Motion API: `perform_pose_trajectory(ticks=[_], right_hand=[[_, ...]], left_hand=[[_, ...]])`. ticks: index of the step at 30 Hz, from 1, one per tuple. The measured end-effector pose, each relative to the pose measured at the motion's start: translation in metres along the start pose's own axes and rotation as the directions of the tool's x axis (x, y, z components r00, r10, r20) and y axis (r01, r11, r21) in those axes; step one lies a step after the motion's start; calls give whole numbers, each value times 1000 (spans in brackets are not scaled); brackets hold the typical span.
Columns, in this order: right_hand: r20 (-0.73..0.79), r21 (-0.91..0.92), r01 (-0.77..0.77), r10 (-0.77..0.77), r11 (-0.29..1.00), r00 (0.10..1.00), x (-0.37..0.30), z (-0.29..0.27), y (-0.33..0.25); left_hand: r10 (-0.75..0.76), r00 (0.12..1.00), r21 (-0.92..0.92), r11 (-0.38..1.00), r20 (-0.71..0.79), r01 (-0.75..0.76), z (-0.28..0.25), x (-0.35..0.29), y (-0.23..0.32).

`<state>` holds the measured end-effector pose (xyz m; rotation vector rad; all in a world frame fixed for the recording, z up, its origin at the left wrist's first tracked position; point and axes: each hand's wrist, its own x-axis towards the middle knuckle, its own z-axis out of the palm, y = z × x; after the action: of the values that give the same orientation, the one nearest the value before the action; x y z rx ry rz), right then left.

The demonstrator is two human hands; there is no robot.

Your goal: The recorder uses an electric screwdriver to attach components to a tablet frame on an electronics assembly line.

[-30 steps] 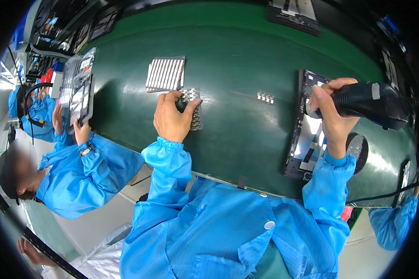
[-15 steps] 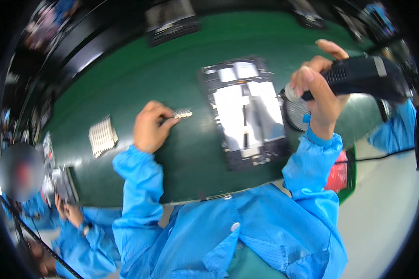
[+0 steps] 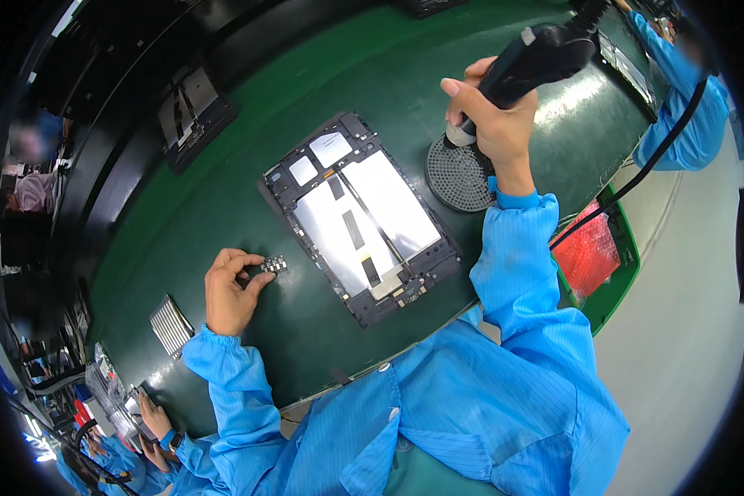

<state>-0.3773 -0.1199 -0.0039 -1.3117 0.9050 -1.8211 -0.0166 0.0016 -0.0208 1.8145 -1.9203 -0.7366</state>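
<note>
My left hand (image 3: 230, 291) is closed, pinching a small dark strip with pale metallic blocks (image 3: 274, 264) between thumb and fingers, just above the green table. My right hand (image 3: 504, 124) is wrapped round a black handheld tool (image 3: 537, 62) whose exact kind I cannot make out. Its lower end, near a pale knob (image 3: 461, 134), is over a round grey dotted disc (image 3: 463, 178). Between my hands lies an opened tablet (image 3: 397, 207), with silver battery panels, dark frame and flat cables exposed.
A ribbed bundle of light strips (image 3: 171, 326) lies left of my left hand. Another opened device (image 3: 192, 116) rests at the far left. A green bin (image 3: 616, 285) with red bubble wrap stands beyond the table edge at right. Co-workers in blue sleeves (image 3: 678, 107) sit on both sides.
The whole view has turned, so the table and tablet appear rotated. In the picture, my left hand sits lower and further left. Both hands keep their holds.
</note>
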Motion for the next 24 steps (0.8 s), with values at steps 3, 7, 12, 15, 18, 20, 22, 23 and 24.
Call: perform_pose_trajectory(ticks=[3, 7, 12, 15, 18, 20, 22, 23, 24], right_hand=[[36, -12, 2, -1, 1000, 999, 2, -1, 4], [22, -11, -41, 41, 999, 999, 2, 1, 5], [60, -36, -47, 49, 998, 997, 1, 0, 4], [68, -55, -40, 44, 998, 997, 1, -2, 9], [48, 11, -50, 49, 999, 998, -1, 4, 8], [26, -37, -67, 68, 997, 997, -2, 10, 4], [-15, -74, -63, 62, 995, 998, -5, 10, -1], [-36, -57, -46, 44, 997, 998, -7, 12, -9], [-45, -18, -17, 16, 1000, 999, -9, 14, -15]], left_hand=[[-2, 1000, 19, 1000, 6, 2, 0, 2, 2], [-75, 997, -17, 997, -1, 75, 2, 1, -9], [-183, 983, -340, 923, 18, 178, 0, 2, -11], [-225, 973, -329, 916, 52, 229, 0, 5, -18], [-143, 988, -171, 977, -58, 131, -1, 2, -20], [-106, 990, -77, 992, -92, 99, -4, 0, -17], [-6, 993, 72, 997, -118, 15, -4, 2, -11], [-14, 993, 66, 998, -121, 23, -4, 4, -11], [-25, 992, 59, 998, -125, 32, -3, 5, -12]])
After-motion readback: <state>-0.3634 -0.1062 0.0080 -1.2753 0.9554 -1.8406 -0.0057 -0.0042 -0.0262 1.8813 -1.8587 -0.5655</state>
